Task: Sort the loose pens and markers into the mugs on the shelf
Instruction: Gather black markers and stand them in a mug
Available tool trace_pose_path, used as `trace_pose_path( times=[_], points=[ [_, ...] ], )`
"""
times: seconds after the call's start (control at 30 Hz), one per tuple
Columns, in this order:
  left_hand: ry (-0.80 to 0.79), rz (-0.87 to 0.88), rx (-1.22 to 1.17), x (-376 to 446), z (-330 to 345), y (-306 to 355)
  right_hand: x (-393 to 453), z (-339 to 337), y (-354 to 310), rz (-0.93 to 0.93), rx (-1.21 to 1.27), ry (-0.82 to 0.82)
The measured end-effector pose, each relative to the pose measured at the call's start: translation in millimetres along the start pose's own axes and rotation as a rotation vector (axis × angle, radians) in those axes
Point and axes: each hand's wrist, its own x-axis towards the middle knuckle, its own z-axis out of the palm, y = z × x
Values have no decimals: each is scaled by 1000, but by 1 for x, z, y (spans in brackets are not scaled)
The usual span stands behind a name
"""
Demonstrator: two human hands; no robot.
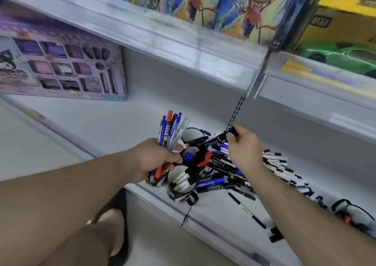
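My left hand grips a bundle of pens, blue, red, black and clear, pointing upward above the mugs. My right hand pinches a black marker lifted over a heap of loose pens and markers on the white shelf. Several black-and-white mugs stand at the shelf's front: the near mug holds white-barrelled markers, a middle mug holds a blue pen, a far mug sits behind. A further mug under my left hand is mostly hidden.
A purple toy box stands at the shelf's back left. One black pen lies apart near the front edge. Another mug lies at the far right. An upper shelf with cartoon boxes overhangs. My sandalled foot is below.
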Motion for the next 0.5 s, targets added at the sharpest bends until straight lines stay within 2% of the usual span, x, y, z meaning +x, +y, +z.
trace_pose_path(
  times=[0.13, 0.27, 0.43, 0.5],
  points=[
    [-34, -6, -27, 3, -2, -4, 20, 47, 0, -114, -127, -57],
    [-124, -58, -106, 4, -1, -4, 22, 85, 17, -331, -474, -143],
    [-261, -90, -123, 0, 5, -4, 27, 106, 36, -320, -859, -384],
    [-303, -85, -97, -2, 8, -2, 29, 109, 40, -264, -877, -509]
  ],
)
